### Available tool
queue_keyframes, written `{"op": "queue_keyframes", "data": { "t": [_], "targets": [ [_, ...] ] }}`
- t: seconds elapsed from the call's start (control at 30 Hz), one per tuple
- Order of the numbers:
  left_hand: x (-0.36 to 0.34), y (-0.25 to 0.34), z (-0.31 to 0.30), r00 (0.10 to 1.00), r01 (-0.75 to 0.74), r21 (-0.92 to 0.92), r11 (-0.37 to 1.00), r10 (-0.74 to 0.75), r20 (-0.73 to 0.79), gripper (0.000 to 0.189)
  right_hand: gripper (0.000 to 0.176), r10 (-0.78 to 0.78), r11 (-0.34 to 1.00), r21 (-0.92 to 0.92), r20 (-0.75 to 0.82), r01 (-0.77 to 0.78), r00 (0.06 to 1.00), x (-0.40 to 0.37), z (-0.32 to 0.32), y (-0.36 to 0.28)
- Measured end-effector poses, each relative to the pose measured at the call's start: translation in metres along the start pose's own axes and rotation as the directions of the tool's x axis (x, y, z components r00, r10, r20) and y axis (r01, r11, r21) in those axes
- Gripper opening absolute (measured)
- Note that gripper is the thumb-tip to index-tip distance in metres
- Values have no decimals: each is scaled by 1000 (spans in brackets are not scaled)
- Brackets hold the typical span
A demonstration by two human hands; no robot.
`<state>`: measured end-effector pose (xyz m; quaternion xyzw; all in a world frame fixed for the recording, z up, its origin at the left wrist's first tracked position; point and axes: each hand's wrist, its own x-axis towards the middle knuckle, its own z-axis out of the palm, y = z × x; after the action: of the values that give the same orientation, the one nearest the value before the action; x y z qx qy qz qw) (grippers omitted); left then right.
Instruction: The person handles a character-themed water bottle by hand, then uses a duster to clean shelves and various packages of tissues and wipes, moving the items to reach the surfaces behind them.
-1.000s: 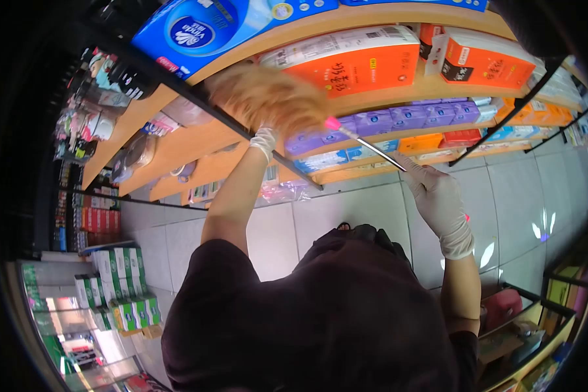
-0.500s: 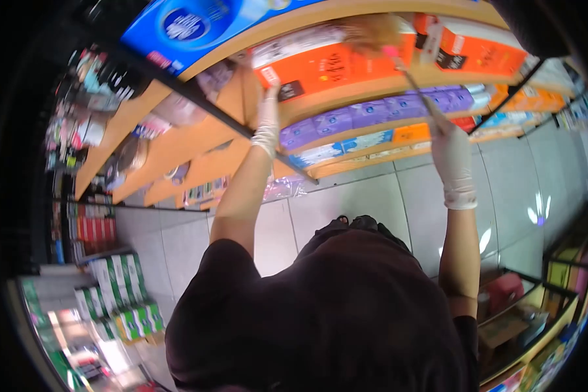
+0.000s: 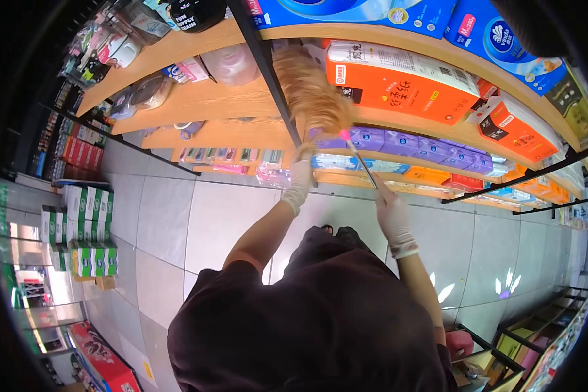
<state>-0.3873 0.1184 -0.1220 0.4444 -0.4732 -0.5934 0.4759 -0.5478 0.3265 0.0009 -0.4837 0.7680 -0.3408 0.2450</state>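
Observation:
A fluffy tan duster (image 3: pixel 310 95) with a pink collar and metal handle is in my right hand (image 3: pixel 394 219), which wears a white glove and is closed round the handle. Its blurred head lies across the shelf's black upright post, beside an orange tissue pack (image 3: pixel 398 88). My left hand (image 3: pixel 300 179), also gloved, is raised to the shelf edge just below the duster head, right by the post. Its fingertips are blurred there. Purple tissue packs (image 3: pixel 402 147) line the shelf underneath.
Blue tissue packs (image 3: pixel 503 39) fill the top shelf, with another orange pack (image 3: pixel 516 127) to the right. Left of the post, a wooden shelf (image 3: pixel 222 98) holds a clear plastic container (image 3: pixel 232 64). Green-and-white cartons (image 3: pixel 88 212) are stacked on the tiled floor (image 3: pixel 163 222).
The duster has swept left from the orange packs to the post, my right hand with it. My left hand has come off the orange pack down to the shelf edge. The view has shifted.

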Motion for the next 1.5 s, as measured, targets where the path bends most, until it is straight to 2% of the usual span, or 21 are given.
{"op": "queue_keyframes", "data": {
  "t": [0.07, 0.17, 0.23, 0.4, 0.43, 0.47, 0.5, 0.53, 0.63, 0.7, 0.77, 0.83, 0.87, 0.93, 1.13, 1.2, 1.27, 1.3, 1.37, 1.43, 1.5],
  "targets": [
    [14, -27, -28, 999, -14, -151, 988, 20, 40, 23, 37, 71, 992, 107, -31, -68, 997, -6, 27, 34],
    [1, 9, -37, 993, -61, 13, 998, 62, -100, 20, 36, 61, 957, 278, 93, -85, 994, -59, 3, 66],
    [9, 15, -44, 990, -126, 24, 992, 127, -67, 21, 37, 414, 802, 306, 332, -512, 847, -123, -27, 135],
    [19, 71, -8, 927, -375, 250, 893, 352, 133, 21, 31, 712, 666, 34, -325, -745, 622, -303, -59, 238],
    [18, 97, 15, 866, -496, 312, 810, 439, 239, 23, 30, 697, 604, -1, -485, -797, 528, -327, -61, 236],
    [26, 118, 38, 692, -722, 347, 599, 619, 372, 26, 29, 772, 632, 414, -405, -655, 490, -326, -74, 214],
    [33, 139, 67, 460, -885, 331, 329, 737, 496, 31, 29, 679, 728, 516, -449, -452, 581, -327, -75, 222],
    [31, 166, 100, 371, -926, 282, 250, 729, 575, 33, 28, 748, 632, 672, -396, -387, 533, -290, -96, 154],
    [32, 220, 192, 164, -965, 257, -49, 650, 742, 56, 32, 636, 747, 595, -514, -295, 575, -205, -127, 119],
    [48, 226, 241, 246, -942, 324, -84, 482, 841, 72, 32, 572, 775, 613, -574, -156, 586, -131, -145, 108],
    [59, 223, 269, 333, -905, 397, -154, 326, 885, 87, 31, 394, 919, 271, -670, -286, 630, -67, -158, 134],
    [88, 202, 279, 418, -852, 461, -250, 206, 885, 99, 32, 410, 890, 97, -597, -446, 689, -29, -170, 132],
    [105, 188, 276, 472, -851, 498, -165, 174, 864, 111, 33, 423, 879, 70, -573, -472, 702, -28, -168, 143],
    [108, 179, 271, 439, -861, 477, -178, 215, 873, 111, 35, 452, 855, 15, -512, -519, 731, -27, -154, 161],
    [94, 193, 274, 553, -815, 563, -139, 107, 826, 109, 32, 605, 795, 280, -445, -539, 661, -220, -136, 189],
    [97, 191, 274, 557, -818, 565, -113, 93, 825, 110, 31, 798, 602, 406, -343, -687, 496, -299, -125, 202],
    [97, 191, 272, 521, -842, 529, -109, 89, 849, 110, 30, 687, 656, 380, -658, -652, 308, -357, -80, 230],
    [98, 191, 274, 499, -856, 507, -101, 95, 862, 110, 31, 688, 562, 389, -710, -730, 151, -368, -63, 240],
    [111, 192, 273, 513, -853, 515, -85, 43, 857, 107, 32, 745, 649, 716, -667, -257, 22, -361, -44, 276],
    [117, 191, 289, 535, -844, 535, -24, 13, 845, 102, 35, 763, 641, 759, -612, -116, 210, -306, -111, 230],
    [114, 190, 315, 564, -823, 561, 90, 7, 826, 96, 38, 724, 656, 734, -545, -176, 423, -249, -171, 201]
  ]
}}
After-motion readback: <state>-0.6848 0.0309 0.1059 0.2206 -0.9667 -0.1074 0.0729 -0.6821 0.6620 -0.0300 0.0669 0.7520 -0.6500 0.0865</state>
